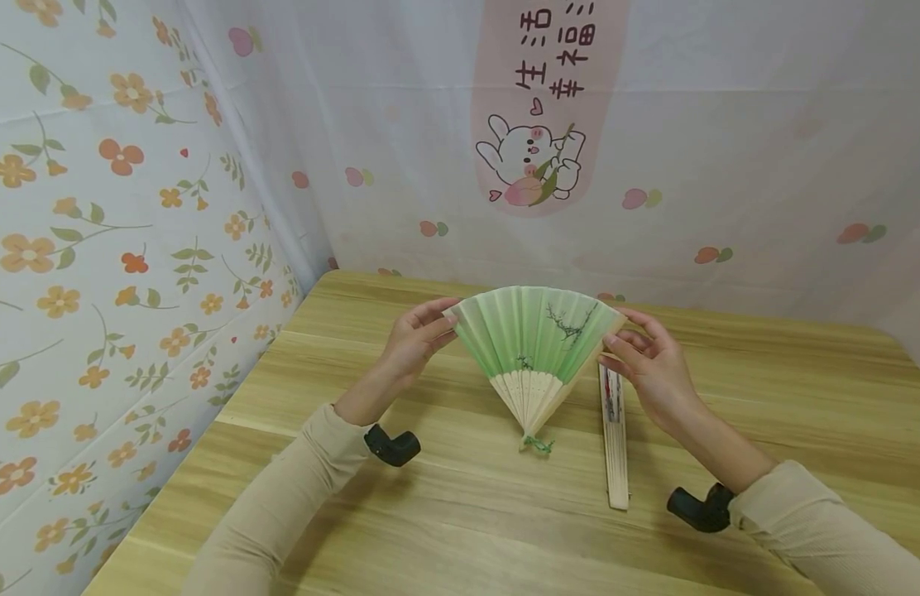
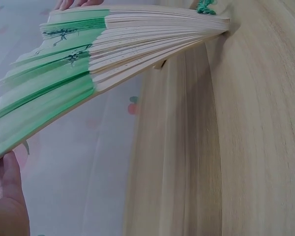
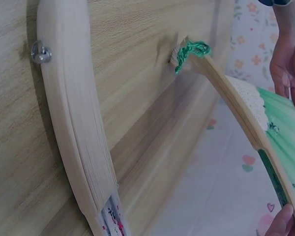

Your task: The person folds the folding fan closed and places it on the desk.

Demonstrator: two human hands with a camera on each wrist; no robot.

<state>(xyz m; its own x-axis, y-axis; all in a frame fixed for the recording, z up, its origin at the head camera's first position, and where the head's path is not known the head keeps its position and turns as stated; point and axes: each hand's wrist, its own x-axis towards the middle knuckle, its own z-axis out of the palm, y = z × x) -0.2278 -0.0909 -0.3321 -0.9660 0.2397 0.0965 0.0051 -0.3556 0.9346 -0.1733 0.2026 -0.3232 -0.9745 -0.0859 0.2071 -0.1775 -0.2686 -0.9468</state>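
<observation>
A green folding fan (image 1: 497, 331) with pale wooden ribs is spread wide, its upper leaf printed with dark branches. My left hand (image 1: 415, 339) pinches its left outer edge near the top, as the left wrist view also shows with the hand (image 2: 10, 196) at the corner. On the other side my right hand (image 1: 649, 364) grips the upper right edge between thumb and fingers. The fan's pivot end, with a green cord (image 3: 192, 49), points down toward the tabletop. Below my right hand lies a second, folded fan (image 1: 615, 455), with a printed leaf and a metal rivet (image 3: 41, 54).
Both fans are at a wood-grain table (image 1: 467, 513). Behind it hangs a white curtain (image 1: 400, 124) with a rabbit print, and a flowered cloth (image 1: 95, 290) covers the left side. A black curved piece (image 1: 393, 445) sits at each wrist.
</observation>
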